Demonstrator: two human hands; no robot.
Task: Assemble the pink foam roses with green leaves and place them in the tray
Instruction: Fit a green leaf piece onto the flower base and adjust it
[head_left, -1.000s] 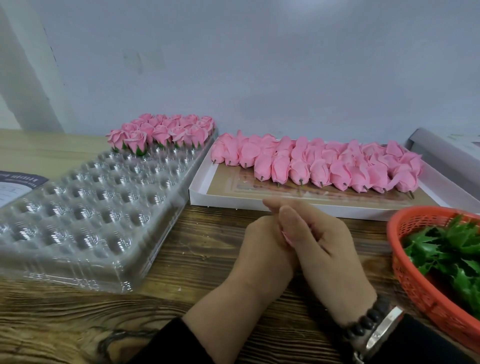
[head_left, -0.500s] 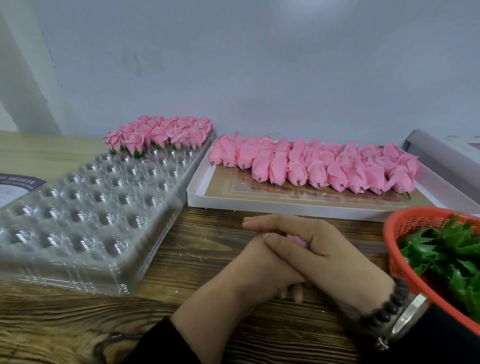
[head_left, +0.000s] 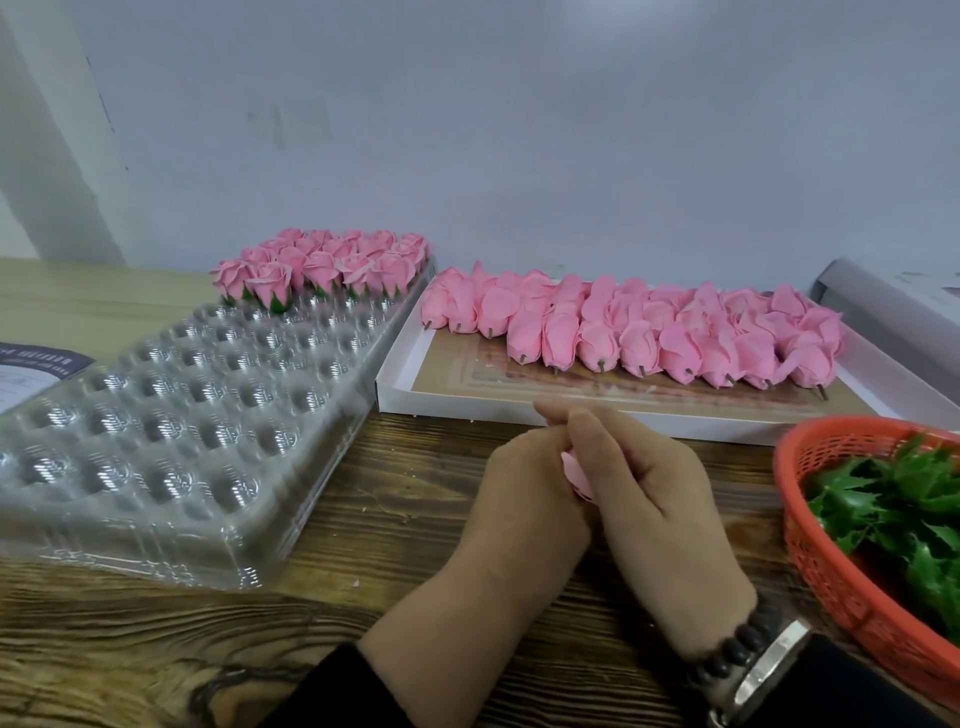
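A pink foam rose (head_left: 577, 470) shows as a sliver between my two hands over the wooden table. My left hand (head_left: 524, 488) curls round it from the left, and my right hand (head_left: 649, 483) wraps over it from the right; most of the rose is hidden. A clear plastic tray (head_left: 171, 415) with round cups lies at the left, with finished roses with green leaves (head_left: 322, 265) filling its far rows. Bare pink rose buds (head_left: 634, 327) lie in a row in a white box (head_left: 410, 395). Green leaves (head_left: 904, 509) fill an orange basket (head_left: 821, 566) at the right.
A printed paper (head_left: 31, 369) lies at the far left beside the tray. A grey-white box (head_left: 893, 296) sits at the back right against the wall. Bare wooden table (head_left: 171, 649) lies in front of the tray.
My hands have shifted slightly up and right, still closed together on the rose. A bit more pink petal shows between them now.
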